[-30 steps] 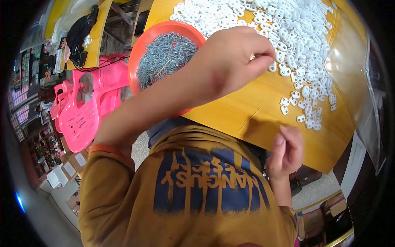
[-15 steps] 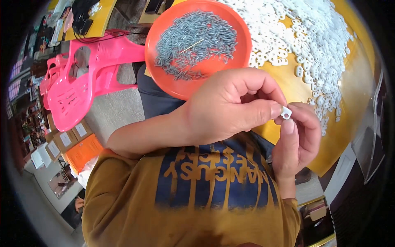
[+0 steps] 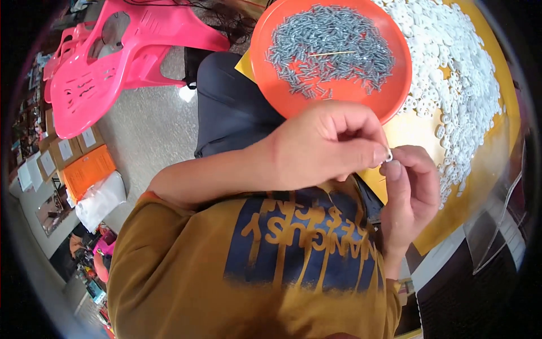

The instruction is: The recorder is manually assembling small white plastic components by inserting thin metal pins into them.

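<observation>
A small white piece [image 3: 389,156] is held between the two hands, above the near edge of the table, and only a sliver of it, with part of a hole, is left uncovered. It is pinched by the left hand [image 3: 333,144], whose thumb and forefinger are closed together at the tips; the remaining fingers are curled and partly hidden behind the thumb. The right hand [image 3: 416,183] is brought up against the same spot with thumb and forefinger nearly together, but whether the piece is also gripped there cannot be told.

Just beyond the left hand, an orange bowl [image 3: 279,93] is partly covered by the knuckles and slightly cut off by the upper edge. Small grey metal pieces [image 3: 333,34] are heaped in it, too fine to be made out singly, and a thin yellowish stick [image 3: 332,53] is laid across them. To the right, many white pieces [image 3: 457,85] are spread over the yellow table [image 3: 409,127], their far part cut off by the frame. A dark-trousered leg [image 3: 237,104] is partly hidden by the bowl and left forearm. At the upper left, a pink chair [image 3: 90,90] is cropped.
</observation>
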`<action>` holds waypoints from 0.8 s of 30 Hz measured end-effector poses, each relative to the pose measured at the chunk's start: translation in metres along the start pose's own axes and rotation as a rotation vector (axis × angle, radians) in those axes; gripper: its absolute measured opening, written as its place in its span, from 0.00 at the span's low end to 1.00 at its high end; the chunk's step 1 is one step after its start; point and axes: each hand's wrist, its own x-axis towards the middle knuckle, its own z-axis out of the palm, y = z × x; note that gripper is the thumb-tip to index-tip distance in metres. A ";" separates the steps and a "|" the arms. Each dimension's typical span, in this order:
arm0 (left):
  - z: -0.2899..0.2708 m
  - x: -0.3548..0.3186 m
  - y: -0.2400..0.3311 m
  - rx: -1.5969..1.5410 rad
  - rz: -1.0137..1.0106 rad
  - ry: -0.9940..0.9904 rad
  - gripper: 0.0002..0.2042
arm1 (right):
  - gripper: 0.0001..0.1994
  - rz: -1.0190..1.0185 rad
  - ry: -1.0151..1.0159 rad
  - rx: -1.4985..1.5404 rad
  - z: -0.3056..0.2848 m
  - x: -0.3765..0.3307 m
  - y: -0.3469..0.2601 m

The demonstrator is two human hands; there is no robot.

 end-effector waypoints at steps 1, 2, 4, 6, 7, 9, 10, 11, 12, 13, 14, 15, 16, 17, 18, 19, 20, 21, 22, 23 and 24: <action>-0.003 -0.004 0.004 -0.167 -0.115 0.024 0.03 | 0.06 -0.014 -0.010 -0.017 0.001 0.003 -0.001; -0.006 -0.007 0.004 -0.177 -0.114 0.025 0.03 | 0.06 -0.028 -0.020 -0.034 0.003 0.005 -0.002; -0.011 -0.012 0.002 -0.207 -0.023 0.060 0.04 | 0.06 -0.037 -0.017 -0.034 0.009 0.007 -0.007; -0.014 -0.017 0.006 -0.198 -0.007 0.065 0.05 | 0.06 -0.039 -0.047 -0.001 0.014 0.007 -0.011; -0.015 -0.019 0.006 -0.205 0.013 0.064 0.06 | 0.06 -0.037 -0.051 -0.005 0.016 0.007 -0.011; -0.017 -0.021 0.005 -0.214 0.034 0.063 0.07 | 0.06 -0.075 -0.118 0.013 0.021 0.007 -0.009; -0.018 -0.022 0.005 -0.208 0.075 0.053 0.08 | 0.06 -0.074 -0.119 0.010 0.023 0.008 -0.010; -0.018 -0.023 0.004 -0.201 0.116 0.042 0.09 | 0.06 -0.075 -0.139 0.035 0.024 0.008 -0.011; -0.018 -0.023 0.004 -0.203 0.116 0.041 0.09 | 0.06 -0.077 -0.158 0.061 0.025 0.008 -0.011; -0.018 -0.024 0.003 -0.163 0.136 0.045 0.09 | 0.06 -0.076 -0.158 0.060 0.026 0.008 -0.011; -0.018 -0.025 0.002 -0.122 0.156 0.049 0.10 | 0.06 -0.075 -0.156 0.062 0.026 0.008 -0.011; -0.018 -0.026 0.001 -0.122 0.155 0.049 0.10 | 0.06 -0.075 -0.153 0.065 0.027 0.008 -0.010; -0.017 -0.026 0.000 -0.105 0.179 0.048 0.10 | 0.06 -0.074 -0.151 0.066 0.027 0.008 -0.010; -0.017 -0.027 -0.001 -0.089 0.202 0.048 0.09 | 0.07 -0.084 -0.147 0.058 0.027 0.008 -0.009; -0.017 -0.027 -0.002 -0.088 0.200 0.047 0.09 | 0.07 -0.094 -0.142 0.051 0.027 0.007 -0.008; -0.017 -0.028 -0.003 -0.038 0.225 0.046 0.09 | 0.07 -0.094 -0.141 0.052 0.027 0.007 -0.008; -0.016 -0.028 -0.003 0.011 0.251 0.045 0.09 | 0.07 -0.094 -0.129 0.043 0.027 0.007 -0.008; -0.016 -0.028 -0.002 0.013 0.250 0.044 0.09 | 0.08 -0.095 -0.117 0.034 0.026 0.007 -0.008; -0.016 -0.028 -0.001 0.023 0.248 0.037 0.10 | 0.08 -0.095 -0.114 0.036 0.025 0.006 -0.008; -0.015 -0.028 -0.001 0.032 0.246 0.030 0.10 | 0.08 -0.111 -0.115 0.021 0.024 0.006 -0.007; -0.015 -0.028 -0.001 0.034 0.245 0.029 0.10 | 0.08 -0.128 -0.115 0.007 0.023 0.006 -0.006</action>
